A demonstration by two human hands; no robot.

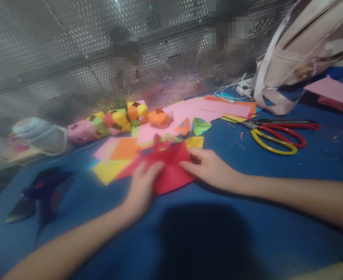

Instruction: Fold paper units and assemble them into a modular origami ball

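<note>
A red sheet of paper (174, 171) is held between my two hands, just above the blue table. My left hand (143, 181) grips its left edge, thumb on top; motion blurs this hand somewhat. At the right edge, my right hand (208, 167) pinches the paper between thumb and fingers. Beneath and to the left lie loose square sheets, among them an orange square (124, 148) and a yellow square (110, 170). Small folded pieces sit just behind the paper: a green one (201, 126), an orange one (183, 126) and a yellow one (197, 142).
Folded paper balls (119, 121) line the mesh panel (159, 58). Scissors with red and yellow handles (276, 138) lie at right, near stacked coloured paper (226, 108), a white cable (242, 90) and a pale bag (290, 58). A dark glue gun (46, 192) rests at left, near a white cup (40, 132).
</note>
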